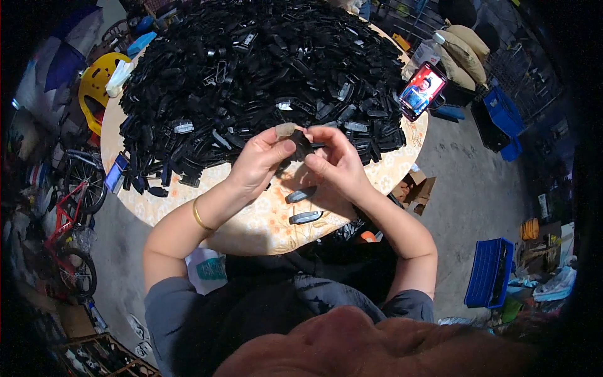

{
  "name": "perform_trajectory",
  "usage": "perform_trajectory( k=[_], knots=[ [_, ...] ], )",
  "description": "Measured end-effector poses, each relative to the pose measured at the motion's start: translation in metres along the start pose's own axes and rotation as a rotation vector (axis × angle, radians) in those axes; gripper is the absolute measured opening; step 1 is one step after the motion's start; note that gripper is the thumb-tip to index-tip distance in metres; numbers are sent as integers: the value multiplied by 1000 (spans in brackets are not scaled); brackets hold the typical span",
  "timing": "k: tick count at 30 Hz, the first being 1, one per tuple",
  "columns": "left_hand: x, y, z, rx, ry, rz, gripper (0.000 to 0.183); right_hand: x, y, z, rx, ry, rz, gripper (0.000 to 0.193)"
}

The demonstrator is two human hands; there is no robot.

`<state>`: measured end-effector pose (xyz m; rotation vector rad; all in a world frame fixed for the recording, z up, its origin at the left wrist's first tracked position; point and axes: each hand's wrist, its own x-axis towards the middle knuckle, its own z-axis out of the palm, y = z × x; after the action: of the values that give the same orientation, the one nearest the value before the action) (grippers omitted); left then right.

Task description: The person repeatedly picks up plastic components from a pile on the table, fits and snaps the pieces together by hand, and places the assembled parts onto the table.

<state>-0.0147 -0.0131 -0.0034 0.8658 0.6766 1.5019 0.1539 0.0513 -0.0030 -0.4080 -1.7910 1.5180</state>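
Above the near part of a round table with a flowered cover, my two hands meet at a small black plastic part. The fingertips of my left hand pinch it from one side; a pale wrap covers one fingertip. My right hand is closed on its other side, thumb and fingers bent. The fingers hide much of the part. Just below lie two oblong grey-and-black pieces, an upper piece and a lower piece. A large heap of black plastic parts spreads beyond my hands.
A lit phone stands at the table's right edge. A blue box-like item sits at the left edge, near a yellow plastic chair. A red bicycle stands left; a blue crate lies on the floor right.
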Motion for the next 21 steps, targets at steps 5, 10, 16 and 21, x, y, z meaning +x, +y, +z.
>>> perform_trajectory(
  k=[5, 10, 16, 21],
  knots=[
    [0, 4, -3, -114, -125, -88, 29, 1, -3, -6, 640, -373, 465, 27],
    [0, 1, -2, -135, -252, -167, 29, 2, -4, -10, 319, -312, 305, 16],
    [-8, 5, 14, 870, -365, 210, 26, 18, -19, -48, -260, -693, 264, 16],
    [-12, -3, 19, 1253, -520, 390, 25, 18, 6, -29, -779, -202, -170, 21]
  ],
)
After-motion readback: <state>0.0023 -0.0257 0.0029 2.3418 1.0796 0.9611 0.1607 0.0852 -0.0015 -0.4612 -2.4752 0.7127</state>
